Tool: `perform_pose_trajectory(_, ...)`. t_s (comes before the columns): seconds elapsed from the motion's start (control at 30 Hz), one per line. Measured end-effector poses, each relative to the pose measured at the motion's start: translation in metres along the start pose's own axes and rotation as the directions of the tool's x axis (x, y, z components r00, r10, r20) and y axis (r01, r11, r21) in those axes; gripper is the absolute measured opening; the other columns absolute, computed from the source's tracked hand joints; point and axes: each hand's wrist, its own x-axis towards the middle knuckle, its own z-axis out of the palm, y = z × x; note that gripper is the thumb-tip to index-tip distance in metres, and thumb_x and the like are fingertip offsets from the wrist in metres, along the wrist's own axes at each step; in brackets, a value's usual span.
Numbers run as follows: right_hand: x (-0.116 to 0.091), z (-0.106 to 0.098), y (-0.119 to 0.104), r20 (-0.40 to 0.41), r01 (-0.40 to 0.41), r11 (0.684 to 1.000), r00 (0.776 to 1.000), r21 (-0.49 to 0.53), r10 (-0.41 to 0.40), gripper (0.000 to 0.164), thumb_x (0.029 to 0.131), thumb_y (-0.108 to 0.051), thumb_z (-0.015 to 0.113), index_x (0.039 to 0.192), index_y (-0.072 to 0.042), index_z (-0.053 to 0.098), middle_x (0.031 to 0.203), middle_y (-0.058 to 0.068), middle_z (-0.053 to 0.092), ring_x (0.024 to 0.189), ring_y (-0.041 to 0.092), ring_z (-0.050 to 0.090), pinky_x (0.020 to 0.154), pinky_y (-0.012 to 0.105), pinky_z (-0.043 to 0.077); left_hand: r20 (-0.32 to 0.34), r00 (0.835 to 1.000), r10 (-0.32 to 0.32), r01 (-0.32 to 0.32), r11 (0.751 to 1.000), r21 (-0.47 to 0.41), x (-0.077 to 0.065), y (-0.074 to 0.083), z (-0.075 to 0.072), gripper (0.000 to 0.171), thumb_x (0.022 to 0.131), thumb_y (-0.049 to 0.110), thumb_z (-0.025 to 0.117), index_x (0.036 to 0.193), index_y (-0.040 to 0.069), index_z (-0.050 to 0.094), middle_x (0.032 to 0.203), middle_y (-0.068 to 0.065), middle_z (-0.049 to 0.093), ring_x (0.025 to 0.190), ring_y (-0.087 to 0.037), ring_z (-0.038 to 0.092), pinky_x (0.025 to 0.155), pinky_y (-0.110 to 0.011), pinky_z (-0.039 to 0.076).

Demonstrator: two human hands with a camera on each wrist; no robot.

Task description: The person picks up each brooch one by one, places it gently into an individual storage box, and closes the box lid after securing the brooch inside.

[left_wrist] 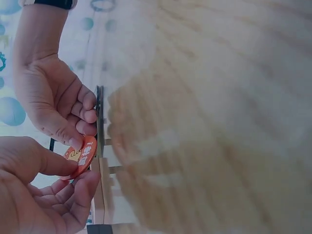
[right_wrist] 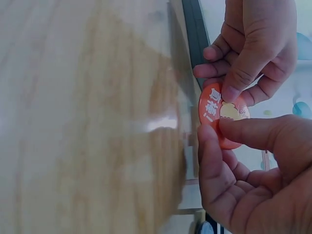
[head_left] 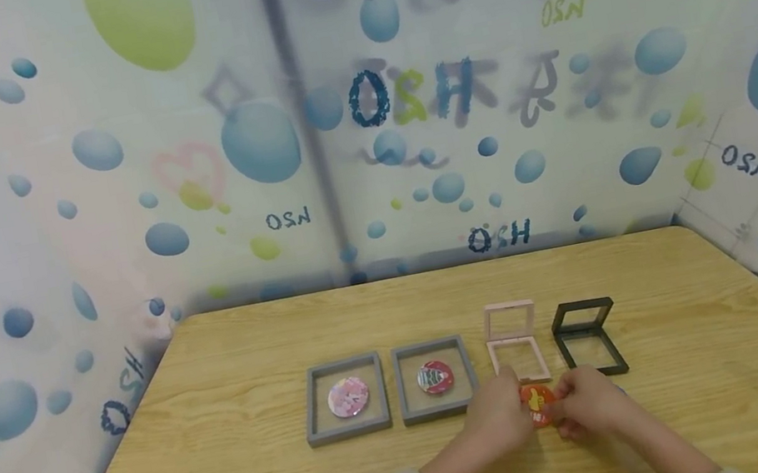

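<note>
Left fingers, right fingers, both curled, pinching an orange badge

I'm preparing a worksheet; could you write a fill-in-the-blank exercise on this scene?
Seen in the head view:
The left hand and right hand pinch exactly ____ round orange badge.
There are exactly ____ square grey frames.
The open square black case stands to the ____ of the square pink case.
The round pale pink badge lies inside the ____ grey frame.
Missing words: one; two; right; left.
</note>
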Motion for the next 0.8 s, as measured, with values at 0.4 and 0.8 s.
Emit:
perform_pose_trajectory(0.4,0.016,-0.004,-0.007,-0.080,0.022,0.998,0.997,0.052,-0.018,0.013,0.078,-0.005,0.059,0.075,0.004,0.051,0.052,0.003,0.055,0.045,0.012,0.056,0.040,0.019,0.047,-0.101,0.993,-0.062,0.053,0.995,-0.085,0.018,-0.004,-0.004,0.011,0.069,0.005,0.061,0.075,0.006,0.052,0.058,-0.001,0.049,0.047,-0.010,0.040,0.040,-0.021,0.033)
perform_pose_trajectory(0.8,0.040,-0.002,-0.008,-0.233,0.020,0.991,0.972,0.133,0.011,0.017,0.081,-0.007,0.058,0.086,0.008,0.053,0.062,0.010,0.064,0.052,0.015,0.061,0.044,0.019,0.051,-0.158,0.966,-0.205,0.164,0.958,-0.236,0.045,-0.008,-0.003,0.010,0.072,0.009,0.060,0.079,0.004,0.056,0.069,-0.007,0.059,0.052,-0.012,0.045,0.042,-0.023,0.038)
